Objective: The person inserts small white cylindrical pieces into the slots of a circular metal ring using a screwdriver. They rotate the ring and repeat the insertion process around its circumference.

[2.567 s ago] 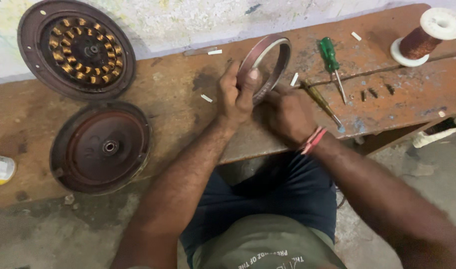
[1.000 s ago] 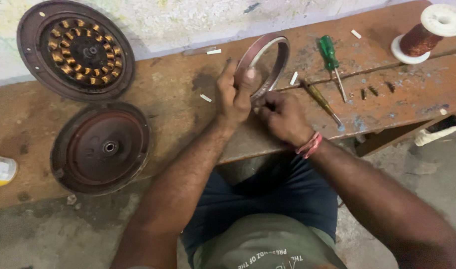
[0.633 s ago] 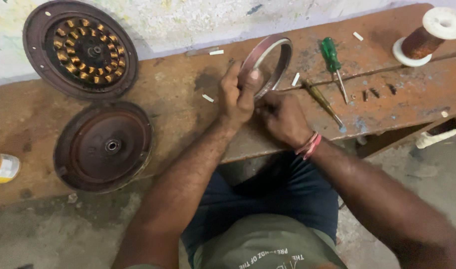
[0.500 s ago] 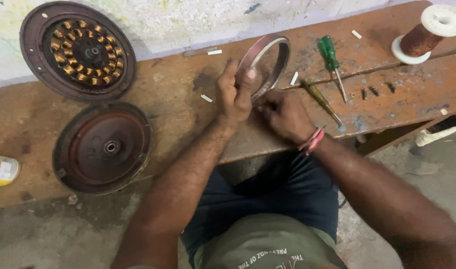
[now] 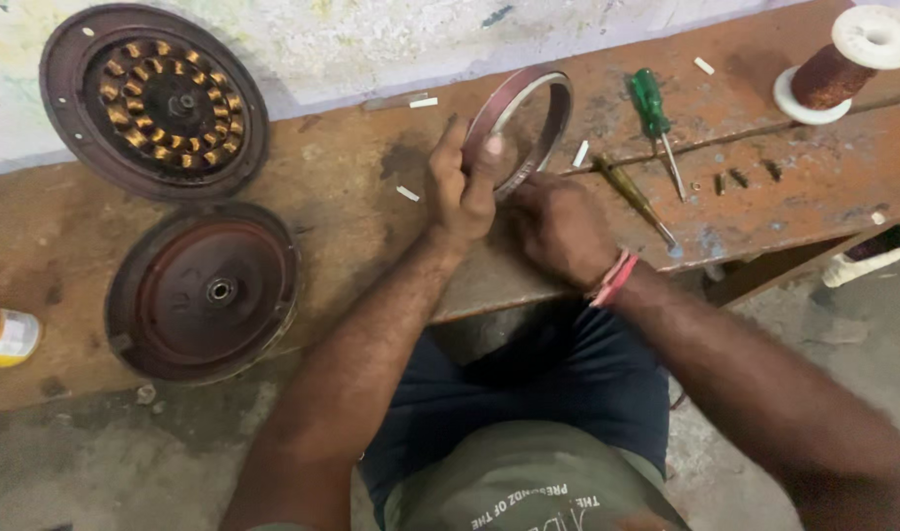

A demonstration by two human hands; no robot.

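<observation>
Head view | left hand [image 5: 464,197] grip grasping tilted metal ring [image 5: 521,123] | right hand [image 5: 560,228] touching ring's lower edge, clenched

A single head-worn camera looks steeply down from close above, facing the wall beyond the table [image 5: 351,197]. The table fills the upper frame; the wearer's lap and forearms occupy the lower centre.

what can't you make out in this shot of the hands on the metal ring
Head view only:
- Lower edge of the metal ring: hidden behind the left hand and right hand.
- Right hand's fingertips: tucked against the ring, so any small part held there cannot be told.
- Can: cut off by the left edge.
- Wire spool: clipped at the right edge.
- Small dark bits near the screwdrivers: too small to identify.
</observation>
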